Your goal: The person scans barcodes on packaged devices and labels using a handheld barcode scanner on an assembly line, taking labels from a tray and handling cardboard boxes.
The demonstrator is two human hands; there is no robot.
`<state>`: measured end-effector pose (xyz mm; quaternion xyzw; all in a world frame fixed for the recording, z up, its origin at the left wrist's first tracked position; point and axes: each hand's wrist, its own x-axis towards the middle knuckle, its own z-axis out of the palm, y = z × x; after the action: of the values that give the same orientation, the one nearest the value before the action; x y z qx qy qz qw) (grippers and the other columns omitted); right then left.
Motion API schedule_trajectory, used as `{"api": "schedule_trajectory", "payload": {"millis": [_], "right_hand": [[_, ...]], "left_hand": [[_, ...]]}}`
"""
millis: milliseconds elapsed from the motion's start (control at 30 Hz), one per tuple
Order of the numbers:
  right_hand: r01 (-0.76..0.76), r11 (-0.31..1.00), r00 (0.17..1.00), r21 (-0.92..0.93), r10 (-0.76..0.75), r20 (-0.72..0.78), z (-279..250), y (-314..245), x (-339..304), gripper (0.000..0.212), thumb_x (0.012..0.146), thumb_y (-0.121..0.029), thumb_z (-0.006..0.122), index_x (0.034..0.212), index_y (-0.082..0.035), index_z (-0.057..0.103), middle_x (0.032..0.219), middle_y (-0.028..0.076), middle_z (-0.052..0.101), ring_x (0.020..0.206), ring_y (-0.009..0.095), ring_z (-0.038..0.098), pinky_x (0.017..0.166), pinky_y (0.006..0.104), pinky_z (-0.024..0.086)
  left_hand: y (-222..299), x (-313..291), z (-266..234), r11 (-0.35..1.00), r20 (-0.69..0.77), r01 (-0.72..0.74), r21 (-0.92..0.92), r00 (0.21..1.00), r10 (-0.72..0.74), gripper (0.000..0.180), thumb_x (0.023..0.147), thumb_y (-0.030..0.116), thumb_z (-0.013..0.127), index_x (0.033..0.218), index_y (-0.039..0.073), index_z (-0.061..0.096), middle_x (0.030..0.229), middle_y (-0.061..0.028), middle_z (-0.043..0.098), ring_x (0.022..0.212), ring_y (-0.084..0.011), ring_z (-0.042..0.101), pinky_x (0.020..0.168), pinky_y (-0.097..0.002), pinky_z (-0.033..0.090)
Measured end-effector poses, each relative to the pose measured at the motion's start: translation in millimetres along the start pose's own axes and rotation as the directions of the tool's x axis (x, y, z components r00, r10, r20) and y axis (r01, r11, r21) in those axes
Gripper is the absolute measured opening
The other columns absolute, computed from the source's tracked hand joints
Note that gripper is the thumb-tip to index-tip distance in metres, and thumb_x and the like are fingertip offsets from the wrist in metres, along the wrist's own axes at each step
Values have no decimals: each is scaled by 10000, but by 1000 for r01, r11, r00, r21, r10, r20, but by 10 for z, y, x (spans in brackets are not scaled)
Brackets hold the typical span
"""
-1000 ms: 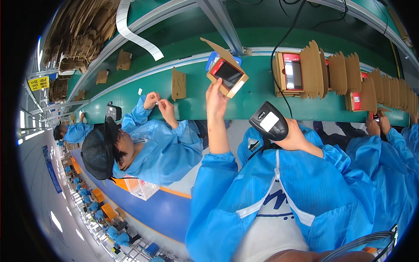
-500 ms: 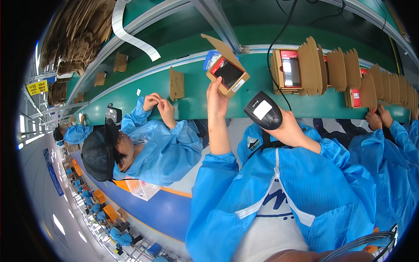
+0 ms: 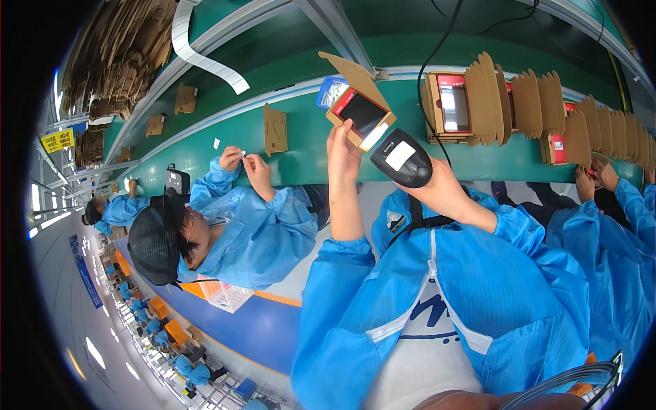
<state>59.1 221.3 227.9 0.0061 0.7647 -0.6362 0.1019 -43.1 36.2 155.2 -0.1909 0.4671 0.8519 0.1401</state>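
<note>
Black scanner [image 3: 403, 160] sits farther left and slightly higher than in the earlier frame, nose now just beside the open cardboard box [image 3: 357, 76]. Left hand [image 3: 344, 152] clamped on box, thumb at near edge, other fingers mostly hidden. Right hand [image 3: 441, 190] closed round scanner's rear; finger spread hidden, cannot tell. Scanner points up-left, long axis diagonal. Box above green bench [image 3: 307, 157], lid raised, long axis upper left to lower right
</note>
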Motion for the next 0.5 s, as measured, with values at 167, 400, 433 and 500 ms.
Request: {"api": "schedule_trajectory", "payload": {"millis": [167,400,433,500], "right_hand": [[31,999,999,22,-30,-45,-76,-63,-139,326,765,-160,748,1014,14,630,898,153,693,844,267,682,733,349,521],[10,993,1000,-113,-12,-11,-168,-47,-239,274,772,-160,743,976,-9,640,892,156,693,814,288,677,724,354,523],[20,994,1000,-108,-21,-5,-164,-39,-232,269,772,-160,742,971,-11,640,893,158,692,809,293,677,725,355,524],[-15,998,1000,-64,15,1,-159,-35,-213,262,772,-160,741,964,-12,641,888,160,691,803,301,675,724,360,523]], "left_hand": [[33,52,-18,1000,-1,6,-2,1000,-6,370,892,200,593,1186,9,477,1115,-107,599,1002,-227,623,820,-375,531],[-3,164,-66,1000,-5,3,-11,1000,-3,340,903,190,571,1176,7,483,1134,-114,598,1026,-229,620,831,-391,537],[-4,174,-70,1000,31,-2,-28,1000,3,299,906,178,569,1142,14,488,1122,-109,596,1021,-222,620,821,-403,538],[7,180,-60,999,11,26,-21,1000,-26,304,909,170,561,1156,10,486,1124,-110,595,1034,-225,616,838,-407,537]]}}
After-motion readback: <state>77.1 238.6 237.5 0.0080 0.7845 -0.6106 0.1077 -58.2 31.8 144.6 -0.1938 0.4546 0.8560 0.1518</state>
